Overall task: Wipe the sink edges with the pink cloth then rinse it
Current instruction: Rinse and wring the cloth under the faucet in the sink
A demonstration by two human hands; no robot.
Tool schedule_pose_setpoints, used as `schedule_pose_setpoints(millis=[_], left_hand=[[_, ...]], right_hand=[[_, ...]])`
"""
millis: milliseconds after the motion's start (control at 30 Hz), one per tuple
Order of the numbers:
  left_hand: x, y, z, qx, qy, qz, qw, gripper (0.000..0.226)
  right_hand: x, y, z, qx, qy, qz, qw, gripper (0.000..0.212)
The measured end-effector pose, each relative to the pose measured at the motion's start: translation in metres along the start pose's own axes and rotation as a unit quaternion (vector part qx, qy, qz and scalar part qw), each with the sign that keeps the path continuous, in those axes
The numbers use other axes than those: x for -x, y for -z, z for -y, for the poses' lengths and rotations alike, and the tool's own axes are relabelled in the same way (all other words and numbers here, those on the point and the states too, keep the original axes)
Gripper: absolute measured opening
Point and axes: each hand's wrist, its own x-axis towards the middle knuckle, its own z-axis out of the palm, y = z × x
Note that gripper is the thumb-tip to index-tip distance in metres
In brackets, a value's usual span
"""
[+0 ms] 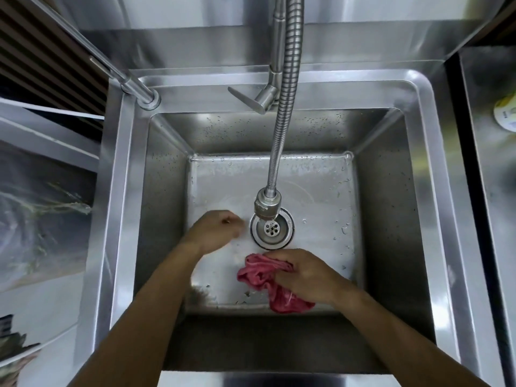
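Note:
A deep steel sink [122, 208] fills the view, its walls and floor dotted with water drops. My right hand [304, 272] is inside the basin near the front, shut on the crumpled pink cloth [261, 275], which hangs below my fingers toward the sink floor. My left hand [215, 231] hovers just left of the drain [272, 229], fingers curled in with nothing in them. The flexible faucet hose [282, 113] ends in a nozzle [266, 205] right above the drain. No running water shows.
A faucet lever [247, 99] sits at the back rim, and a second steel tap [145, 93] stands at the back left corner. A steel counter with a round yellow-white object [505, 111] lies to the right.

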Motion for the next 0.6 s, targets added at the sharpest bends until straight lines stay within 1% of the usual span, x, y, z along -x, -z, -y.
schedule_pose_setpoints(millis=[67,167,233,333,433,533,600], left_hand=[[0.003,0.018,-0.032,0.091,-0.045,-0.051,0.993,0.016],[0.006,0.029,-0.085,0.19,-0.132,-0.081,0.97,0.022],[0.005,0.031,-0.116,0.242,-0.167,-0.102,0.95,0.026],[-0.002,0.033,-0.143,0.272,-0.17,-0.105,0.941,0.035],[-0.012,0.035,-0.148,0.282,-0.154,-0.103,0.941,0.033],[-0.018,0.035,-0.147,0.302,-0.149,-0.147,0.93,0.029],[-0.024,0.033,-0.145,0.317,-0.17,-0.175,0.916,0.028]], right_hand=[[0.008,0.007,0.011,0.01,0.029,-0.018,0.999,0.037],[0.018,0.022,0.039,0.054,0.087,-0.027,0.994,0.049],[0.021,0.034,0.055,0.069,0.131,-0.042,0.988,0.054],[0.021,0.049,0.069,0.073,0.159,-0.072,0.982,0.054],[0.019,0.06,0.077,0.098,0.16,-0.088,0.978,0.046],[0.019,0.063,0.078,0.1,0.155,-0.096,0.978,0.045],[0.018,0.06,0.076,0.077,0.14,-0.099,0.982,0.046]])
